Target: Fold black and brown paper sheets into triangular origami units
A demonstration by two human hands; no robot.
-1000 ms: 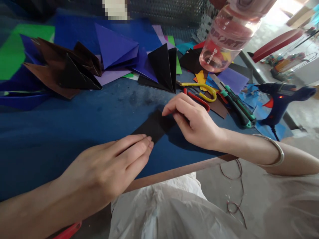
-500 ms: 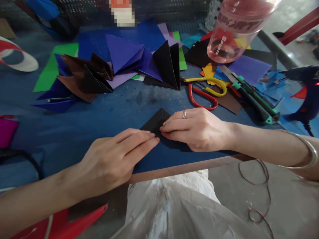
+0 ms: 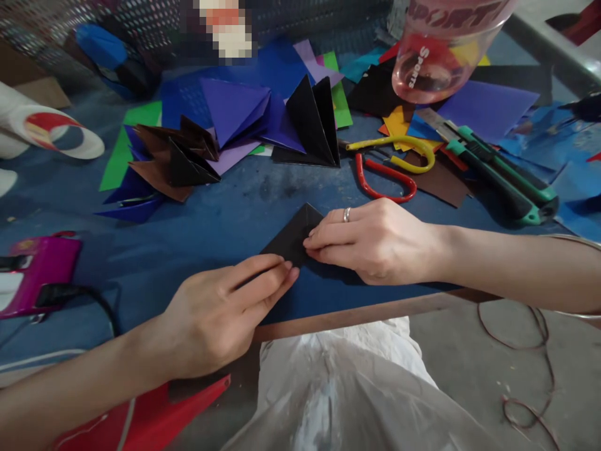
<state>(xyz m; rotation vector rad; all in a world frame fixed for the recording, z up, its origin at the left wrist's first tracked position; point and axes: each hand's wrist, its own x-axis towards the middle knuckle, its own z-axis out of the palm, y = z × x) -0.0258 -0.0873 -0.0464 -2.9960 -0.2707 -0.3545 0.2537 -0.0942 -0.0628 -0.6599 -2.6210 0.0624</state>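
The table's brown edge (image 3: 357, 316) runs just your side of both hands — left (image 3: 225, 307) and right (image 3: 375, 241), fingers together, pressed on the folded black paper (image 3: 288, 237) between them, pointed corner away from you. Blue tabletop (image 3: 211, 232) stretches beyond — then scissors (image 3: 380, 143), then a pink bottle (image 3: 434, 66).

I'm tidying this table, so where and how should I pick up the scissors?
Probably take the scissors by the red handle and yellow handle, from the right, just beyond the right hand. Both loops reach rightward, while the opposite end points left toward the standing black paper, so this approach should avoid the blade side.
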